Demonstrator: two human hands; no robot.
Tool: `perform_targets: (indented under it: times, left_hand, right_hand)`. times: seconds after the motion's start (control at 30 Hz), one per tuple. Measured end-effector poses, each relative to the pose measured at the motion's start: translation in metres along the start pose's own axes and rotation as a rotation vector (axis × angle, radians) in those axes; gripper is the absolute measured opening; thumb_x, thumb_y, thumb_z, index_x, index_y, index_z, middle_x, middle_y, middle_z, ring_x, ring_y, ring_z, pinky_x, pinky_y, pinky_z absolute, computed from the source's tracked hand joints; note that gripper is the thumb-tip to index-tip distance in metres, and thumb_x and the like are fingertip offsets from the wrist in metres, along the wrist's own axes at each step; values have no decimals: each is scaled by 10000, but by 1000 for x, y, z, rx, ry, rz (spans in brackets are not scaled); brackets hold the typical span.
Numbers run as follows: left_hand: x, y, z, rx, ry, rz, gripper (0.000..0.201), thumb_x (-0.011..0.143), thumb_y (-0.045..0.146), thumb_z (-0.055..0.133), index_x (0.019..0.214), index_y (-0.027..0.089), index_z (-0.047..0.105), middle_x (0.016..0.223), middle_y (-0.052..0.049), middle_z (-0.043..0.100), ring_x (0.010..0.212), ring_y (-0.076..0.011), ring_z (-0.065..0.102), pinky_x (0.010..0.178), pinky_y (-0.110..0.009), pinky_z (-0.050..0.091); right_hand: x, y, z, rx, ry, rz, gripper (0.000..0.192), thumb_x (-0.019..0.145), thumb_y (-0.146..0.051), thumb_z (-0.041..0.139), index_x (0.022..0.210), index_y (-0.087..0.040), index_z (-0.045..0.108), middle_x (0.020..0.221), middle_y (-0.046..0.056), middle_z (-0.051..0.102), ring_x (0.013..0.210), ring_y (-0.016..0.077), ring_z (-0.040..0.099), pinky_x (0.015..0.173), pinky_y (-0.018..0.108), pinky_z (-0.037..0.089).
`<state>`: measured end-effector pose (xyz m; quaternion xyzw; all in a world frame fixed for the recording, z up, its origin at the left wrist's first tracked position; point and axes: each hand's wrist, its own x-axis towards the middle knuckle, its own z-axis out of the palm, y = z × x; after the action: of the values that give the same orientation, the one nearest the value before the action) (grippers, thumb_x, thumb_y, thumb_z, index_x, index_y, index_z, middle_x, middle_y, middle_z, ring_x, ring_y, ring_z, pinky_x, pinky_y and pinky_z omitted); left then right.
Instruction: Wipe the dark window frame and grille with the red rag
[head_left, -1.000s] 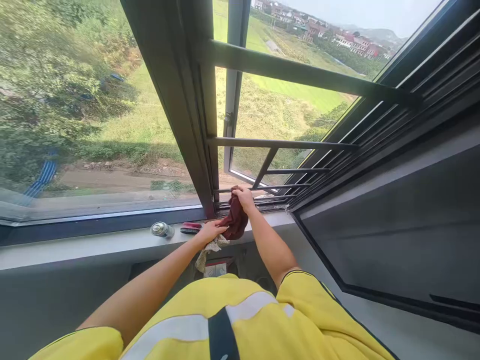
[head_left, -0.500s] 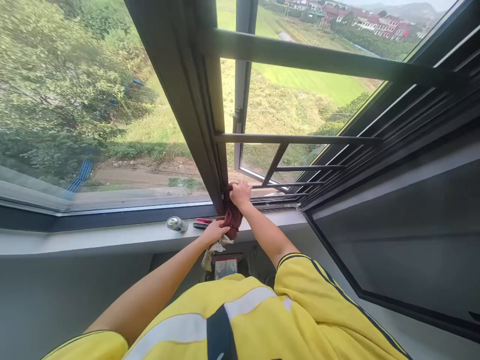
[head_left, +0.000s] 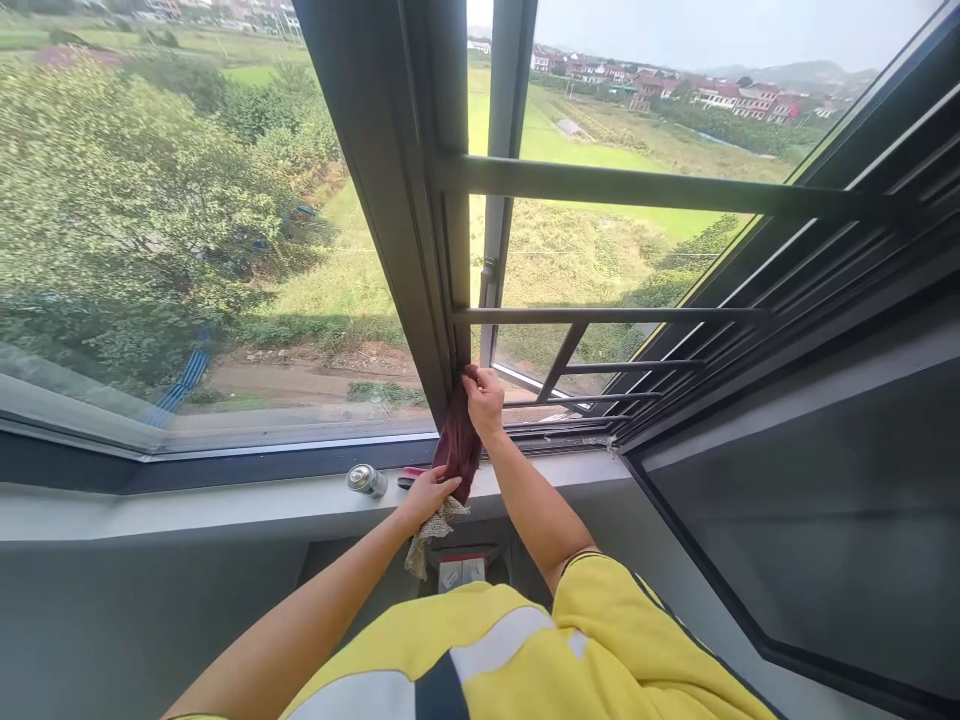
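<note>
My right hand (head_left: 484,400) is closed on the top of the red rag (head_left: 459,450), pressing it against the window post (head_left: 420,250); my left hand (head_left: 427,495) pinches its lower end and hides most of a pale cloth (head_left: 427,535). Behind the rag a brush (head_left: 409,478) is half hidden beside a can (head_left: 366,480) on the grey sill (head_left: 225,510).
</note>
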<state>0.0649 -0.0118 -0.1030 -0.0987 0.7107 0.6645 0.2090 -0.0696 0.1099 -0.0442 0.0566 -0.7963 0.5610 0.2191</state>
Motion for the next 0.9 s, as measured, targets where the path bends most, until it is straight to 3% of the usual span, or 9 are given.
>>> perform_targets:
  times: [0.1, 0.17, 0.27, 0.4, 0.5, 0.6, 0.73, 0.8, 0.9]
  left_hand:
    - [1, 24, -10, -86, 63, 47, 658, 672, 637, 686, 1119, 155, 656, 1070, -109, 685, 1014, -303, 632, 827, -362, 519]
    - [5, 38, -18, -106, 131, 71, 658, 646, 640, 722, 1091, 159, 669, 1089, -105, 681, 1068, -311, 608, 852, -355, 508]
    - [10, 43, -25, -104, 197, 58, 626, 544, 607, 797, 972, 159, 708, 1033, -99, 698, 1091, -326, 589, 883, -349, 488]
    - [10, 21, -21, -98, 189, -14, 617, 512, 617, 773, 884, 128, 711, 881, -125, 711, 888, -319, 653, 782, -375, 513]
    - [7, 1, -12, -95, 174, -46, 632, 528, 619, 736, 911, 117, 700, 899, -130, 709, 868, -298, 659, 782, -363, 511]
    - [3, -7, -6, -73, 131, -44, 600, 553, 585, 738, 934, 123, 703, 947, -117, 708, 953, -304, 643, 852, -361, 493]
    - [-4, -6, -9, -73, 94, -18, 580, 586, 587, 740, 940, 128, 714, 965, -108, 708, 1008, -327, 626, 867, -377, 495]
    - [-7, -4, -13, -97, 108, -9, 603, 577, 595, 739, 955, 127, 710, 985, -112, 705, 1009, -328, 625, 851, -377, 506]
    - [-7, 0, -18, -125, 141, -17, 635, 561, 587, 732, 995, 125, 692, 1002, -119, 701, 983, -319, 634, 804, -362, 516]
  right_hand:
    - [31, -50, -4, 48, 136, -227, 245, 958, -343, 459, 932, -160, 619, 941, 54, 528, 922, 152, 515, 873, 278, 443]
    - [33, -53, 4, -29, 162, -295, 239, 964, -307, 434, 1023, -145, 599, 1019, 91, 502, 993, 171, 492, 929, 307, 431]
    - [2, -9, 22, -173, 115, -261, 275, 954, -198, 397, 1172, -130, 551, 1104, 130, 472, 1071, 187, 465, 960, 328, 425]
    - [-56, 69, 37, -450, -99, -14, 276, 905, -116, 456, 1138, -145, 601, 1074, 128, 513, 1014, 200, 492, 895, 335, 444]
    - [-73, 89, 36, -619, -205, 105, 293, 900, -177, 513, 1171, -200, 622, 1121, 126, 534, 1011, 228, 498, 858, 360, 439]
    - [-66, 86, 29, -547, -262, 204, 320, 903, -168, 476, 1183, -195, 628, 1088, 122, 567, 942, 215, 530, 814, 336, 445]
    - [-47, 72, 6, -314, -259, 338, 292, 868, -104, 418, 1004, -137, 674, 913, 67, 632, 830, 163, 573, 772, 269, 470]
    - [-38, 58, -7, -216, -241, 247, 279, 881, -144, 412, 976, -144, 674, 874, 41, 639, 824, 150, 584, 770, 253, 483]
    - [-27, 29, -15, -11, -157, -19, 297, 913, -245, 439, 1100, -160, 654, 1042, 67, 615, 962, 163, 584, 871, 283, 485]
